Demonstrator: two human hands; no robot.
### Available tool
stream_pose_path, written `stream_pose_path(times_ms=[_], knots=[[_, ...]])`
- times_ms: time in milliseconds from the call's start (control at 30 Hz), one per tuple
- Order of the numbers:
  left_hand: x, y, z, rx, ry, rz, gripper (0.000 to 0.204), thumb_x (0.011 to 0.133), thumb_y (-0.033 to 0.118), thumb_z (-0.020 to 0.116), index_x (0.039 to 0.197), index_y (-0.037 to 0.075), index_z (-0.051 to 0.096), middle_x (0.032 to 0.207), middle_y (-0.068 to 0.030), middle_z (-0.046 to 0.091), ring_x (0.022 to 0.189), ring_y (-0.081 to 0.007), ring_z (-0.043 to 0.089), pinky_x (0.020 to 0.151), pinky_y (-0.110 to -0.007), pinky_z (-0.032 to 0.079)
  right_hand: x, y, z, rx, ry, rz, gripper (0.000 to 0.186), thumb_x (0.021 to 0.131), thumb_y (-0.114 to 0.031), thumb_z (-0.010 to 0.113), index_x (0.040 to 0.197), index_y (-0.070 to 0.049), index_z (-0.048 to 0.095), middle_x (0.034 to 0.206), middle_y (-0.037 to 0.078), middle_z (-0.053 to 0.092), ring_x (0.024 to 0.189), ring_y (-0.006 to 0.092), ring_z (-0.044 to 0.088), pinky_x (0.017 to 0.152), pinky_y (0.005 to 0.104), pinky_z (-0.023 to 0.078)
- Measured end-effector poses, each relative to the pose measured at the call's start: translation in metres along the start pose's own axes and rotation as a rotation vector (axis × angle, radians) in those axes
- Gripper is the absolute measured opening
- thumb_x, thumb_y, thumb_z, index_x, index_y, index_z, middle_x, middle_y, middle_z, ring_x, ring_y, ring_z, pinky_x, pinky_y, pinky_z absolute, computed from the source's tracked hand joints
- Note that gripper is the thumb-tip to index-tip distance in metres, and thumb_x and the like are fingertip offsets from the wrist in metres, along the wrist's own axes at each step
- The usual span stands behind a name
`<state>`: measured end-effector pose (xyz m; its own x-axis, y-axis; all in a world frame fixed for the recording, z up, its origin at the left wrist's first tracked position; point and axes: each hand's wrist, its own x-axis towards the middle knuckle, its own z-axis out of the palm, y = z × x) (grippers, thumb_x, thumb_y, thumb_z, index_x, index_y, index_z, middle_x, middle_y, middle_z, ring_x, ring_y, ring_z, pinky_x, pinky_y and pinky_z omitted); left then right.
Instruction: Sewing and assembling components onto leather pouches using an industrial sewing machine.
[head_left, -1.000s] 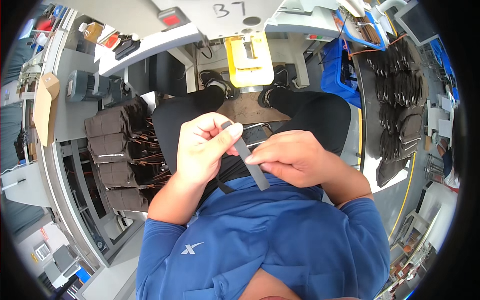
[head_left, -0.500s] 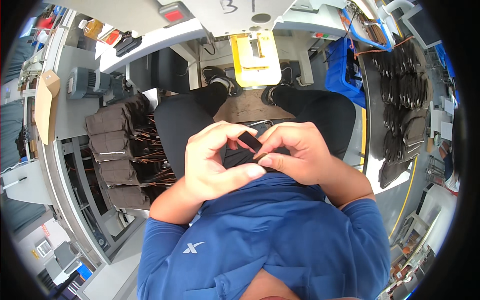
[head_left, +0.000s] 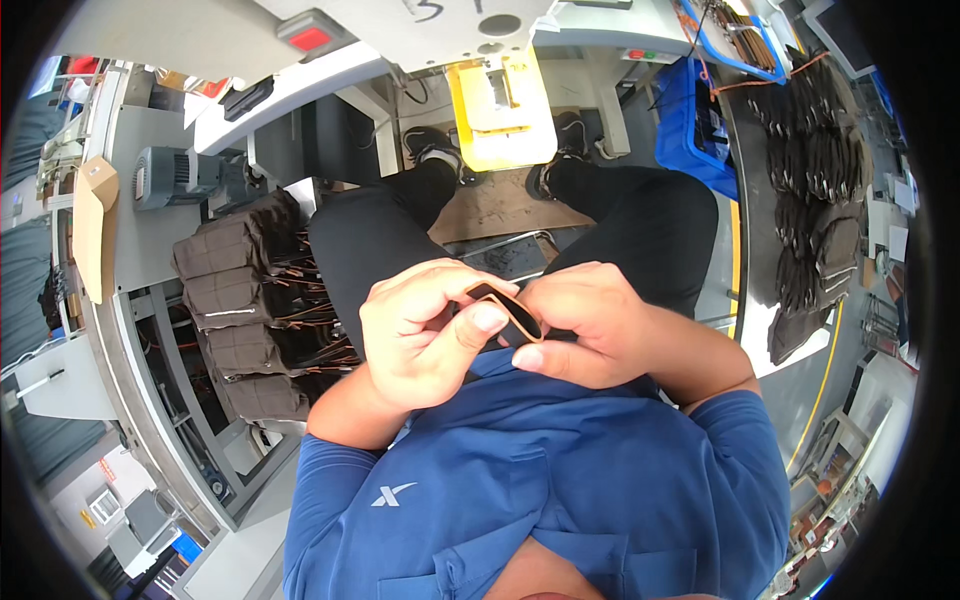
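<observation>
In front of my belly both hands hold one small black strip (head_left: 522,318) with tan edges, bent into a narrow loop. My left hand (head_left: 415,330) pinches one end, its thumb lying over the near side. At the other end, my right hand (head_left: 590,325) grips between thumb and curled fingers. The fingers partly hide the strip, so I cannot tell whether its ends are joined.
Ahead stands a pale machine with a red button (head_left: 308,38) and a bright yellow plate (head_left: 500,150). Stacked dark brown fabric pieces (head_left: 235,265) lie at left; more dark pieces (head_left: 800,170) cover the right-hand table. A blue bin (head_left: 675,140) stands beside it.
The strip has turned from a flat, upright piece to a bent loop showing its tan edge. My left thumb has drawn back onto it, and both hands have shifted slightly.
</observation>
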<state>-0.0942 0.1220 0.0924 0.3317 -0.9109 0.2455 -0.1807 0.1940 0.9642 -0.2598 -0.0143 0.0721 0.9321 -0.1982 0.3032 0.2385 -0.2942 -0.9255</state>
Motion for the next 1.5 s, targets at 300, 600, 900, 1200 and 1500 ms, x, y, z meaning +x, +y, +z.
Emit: stream_pose_path(times_ms=[300,600,900,1200,1500], knots=[[0.003,0.005,0.002,-0.016,-0.049,-0.012,0.034,0.091,0.027,0.078,0.099,-0.006,0.073,0.086,-0.0147,0.071,0.077,-0.0221,0.067,0.071,-0.033,0.053,0.000,-0.006,-0.011,0.283,-0.070,0.140,0.027,0.096,-0.024,0.070,0.082,-0.001,0.070,0.069,0.009,0.065,0.058,0.0192,0.062,0.055,0.0312,0.048],[0.008,-0.020,0.006,-0.316,-0.140,0.203,0.046,0.082,0.030,0.087,0.106,-0.006,0.071,0.082,-0.0106,0.069,0.070,-0.0206,0.064,0.063,-0.034,0.050,0.002,-0.010,-0.010,0.664,-0.116,0.197,0.031,0.101,-0.022,0.064,0.080,0.000,0.070,0.069,0.007,0.069,0.057,0.0123,0.063,0.052,0.0276,0.048],[0.011,-0.017,0.008,-0.404,-0.174,0.249,0.042,0.072,0.016,0.091,0.106,-0.004,0.075,0.088,-0.0139,0.075,0.073,-0.0228,0.070,0.065,-0.032,0.054,0.001,-0.010,-0.008,0.746,-0.134,0.173,0.028,0.100,-0.017,0.065,0.079,0.001,0.070,0.068,0.009,0.070,0.056,0.0136,0.064,0.051,0.0277,0.048],[0.010,-0.016,0.012,-0.385,-0.169,0.264,0.043,0.074,0.022,0.090,0.105,-0.004,0.074,0.081,-0.0112,0.072,0.069,-0.0216,0.066,0.061,-0.033,0.049,-0.001,-0.003,-0.006,0.749,-0.133,0.149,0.031,0.099,-0.016,0.066,0.073,0.001,0.068,0.064,0.009,0.067,0.052,0.0137,0.061,0.049,0.0277,0.046],[0.010,-0.019,0.015,-0.423,-0.199,0.270,0.035,0.078,0.010,0.086,0.108,-0.004,0.075,0.080,-0.0112,0.071,0.070,-0.0230,0.068,0.062,-0.033,0.051,-0.002,-0.002,-0.008,0.769,-0.136,0.146,0.030,0.097,-0.012,0.068,0.070,0.002,0.067,0.062,0.009,0.066,0.051,0.0149,0.062,0.048,0.0282,0.046]])
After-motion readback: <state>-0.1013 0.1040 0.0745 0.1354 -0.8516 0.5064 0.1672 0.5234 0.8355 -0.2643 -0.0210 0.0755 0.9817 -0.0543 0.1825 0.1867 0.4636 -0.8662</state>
